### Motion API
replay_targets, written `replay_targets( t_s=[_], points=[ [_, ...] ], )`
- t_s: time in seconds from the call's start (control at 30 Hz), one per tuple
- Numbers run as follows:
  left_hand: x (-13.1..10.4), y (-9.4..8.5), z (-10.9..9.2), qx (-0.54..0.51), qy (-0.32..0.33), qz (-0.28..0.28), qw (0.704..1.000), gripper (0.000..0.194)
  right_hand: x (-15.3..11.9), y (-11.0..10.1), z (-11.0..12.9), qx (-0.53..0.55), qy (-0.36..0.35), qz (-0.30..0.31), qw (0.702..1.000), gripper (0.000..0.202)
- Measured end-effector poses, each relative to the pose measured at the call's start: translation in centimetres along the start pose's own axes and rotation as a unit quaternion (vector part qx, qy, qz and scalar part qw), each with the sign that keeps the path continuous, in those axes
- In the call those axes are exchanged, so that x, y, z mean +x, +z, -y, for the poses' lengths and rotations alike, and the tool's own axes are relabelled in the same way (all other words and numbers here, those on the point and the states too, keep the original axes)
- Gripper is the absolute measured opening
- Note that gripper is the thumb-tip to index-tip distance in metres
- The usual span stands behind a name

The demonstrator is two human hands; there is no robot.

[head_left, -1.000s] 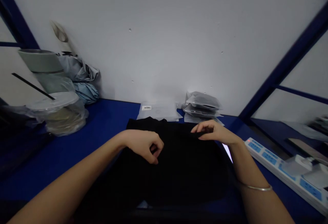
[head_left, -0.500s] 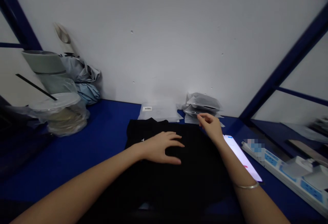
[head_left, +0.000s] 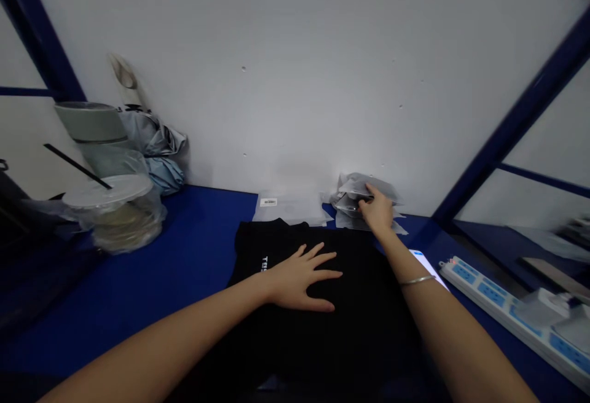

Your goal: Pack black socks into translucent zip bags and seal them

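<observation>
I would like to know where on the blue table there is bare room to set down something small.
On the blue table, the widest bare patch lies between the bagged cup and the black garment; a narrow one, between the stacked packets and the phone. Crowded: the centre, with the garment and left hand, and the right, with the power strip.

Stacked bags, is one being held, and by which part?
It can't be told: the right hand is at the near side of the bags, its grip unclear. The left hand holds nothing.

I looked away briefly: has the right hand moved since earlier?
Yes, the right hand moved forward, off the black garment to the stacked plastic packets.
</observation>
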State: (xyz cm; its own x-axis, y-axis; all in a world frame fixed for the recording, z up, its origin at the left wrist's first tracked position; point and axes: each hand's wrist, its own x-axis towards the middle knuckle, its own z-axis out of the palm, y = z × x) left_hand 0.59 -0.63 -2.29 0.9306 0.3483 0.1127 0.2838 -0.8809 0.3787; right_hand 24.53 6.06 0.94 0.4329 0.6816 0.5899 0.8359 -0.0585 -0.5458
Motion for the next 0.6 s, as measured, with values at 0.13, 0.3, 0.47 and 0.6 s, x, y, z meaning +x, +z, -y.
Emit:
replay_targets(
  t_s=[0.13,0.3,0.47,0.6],
  points=[
    [0.0,0.1,-0.1,-0.024,0.002,-0.009,1.0,0.061,-0.5,1.0,-0.3,0.009,0.017,-0.082,0.996,0.034],
    [0.5,0.5,0.6,-0.138,-0.034,-0.171,0.975,0.056,-0.9,-0.6,1.6,0.042,-0.099,-0.23,0.967,0.033],
    [0.7,-1.2,2.6,-0.204,-0.196,-0.63,0.724,0.033,-3.8,-1.5,5.0,0.048,-0.359,-0.252,0.897,0.029],
    [0.6,-1.2,2.7,-0.153,-0.117,-0.575,0.796,0.03,-6.9,0.5,5.9,0.091,-0.381,-0.123,0.912,0.029]
  ],
)
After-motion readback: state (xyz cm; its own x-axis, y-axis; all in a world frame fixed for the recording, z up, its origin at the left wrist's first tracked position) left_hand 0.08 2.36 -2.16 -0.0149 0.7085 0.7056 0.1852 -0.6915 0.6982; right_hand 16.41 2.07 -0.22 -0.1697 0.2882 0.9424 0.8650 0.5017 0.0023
